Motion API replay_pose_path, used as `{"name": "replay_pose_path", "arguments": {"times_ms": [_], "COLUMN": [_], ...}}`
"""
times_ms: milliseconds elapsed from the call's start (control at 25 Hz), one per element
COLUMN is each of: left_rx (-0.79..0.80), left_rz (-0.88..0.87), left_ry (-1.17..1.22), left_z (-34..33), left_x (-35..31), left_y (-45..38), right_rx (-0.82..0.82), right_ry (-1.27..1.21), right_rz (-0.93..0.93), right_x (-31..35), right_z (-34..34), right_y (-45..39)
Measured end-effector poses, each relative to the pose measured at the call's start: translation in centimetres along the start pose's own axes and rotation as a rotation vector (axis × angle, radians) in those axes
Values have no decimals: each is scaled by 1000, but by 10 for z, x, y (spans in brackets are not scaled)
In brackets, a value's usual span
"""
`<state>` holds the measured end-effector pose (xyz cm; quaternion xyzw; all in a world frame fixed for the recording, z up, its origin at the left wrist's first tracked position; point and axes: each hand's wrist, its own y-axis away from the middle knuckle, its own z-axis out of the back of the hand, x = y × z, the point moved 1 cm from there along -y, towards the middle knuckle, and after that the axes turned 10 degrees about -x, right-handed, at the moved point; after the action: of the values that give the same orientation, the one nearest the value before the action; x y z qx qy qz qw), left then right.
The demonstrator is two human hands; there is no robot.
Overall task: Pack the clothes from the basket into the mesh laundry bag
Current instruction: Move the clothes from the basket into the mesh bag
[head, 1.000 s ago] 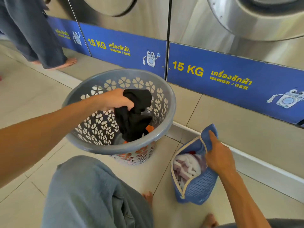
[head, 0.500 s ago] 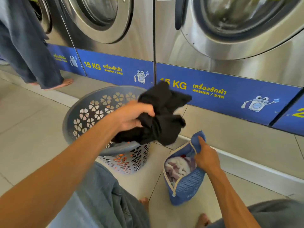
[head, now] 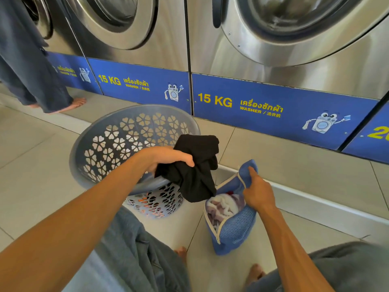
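A black garment (head: 194, 165) hangs bunched from the left hand's (head: 168, 158) closed fist, its lower end dangling just above the mouth of the blue mesh laundry bag (head: 233, 226). The bag sits on the floor, its white-zippered opening pulled up by the right hand (head: 257, 191), pale clothes (head: 223, 207) inside. Behind the fist stands the grey perforated basket (head: 117, 144), tilted.
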<state>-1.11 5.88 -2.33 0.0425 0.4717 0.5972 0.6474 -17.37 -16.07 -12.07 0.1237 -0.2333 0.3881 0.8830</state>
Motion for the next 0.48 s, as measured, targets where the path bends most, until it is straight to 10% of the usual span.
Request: {"name": "replay_pose_path", "arguments": {"times_ms": [320,480], "left_rx": [-384,-292], "left_rz": [-273,-426], "left_ry": [320,758], "left_z": [20,42], "left_x": [-21,-39], "left_y": [43,84], "right_rx": [9,11], "right_ry": [-22,-44], "right_rz": [-15,-49], "right_x": [-3,-1], "right_z": [5,8], "right_y": [2,5]}}
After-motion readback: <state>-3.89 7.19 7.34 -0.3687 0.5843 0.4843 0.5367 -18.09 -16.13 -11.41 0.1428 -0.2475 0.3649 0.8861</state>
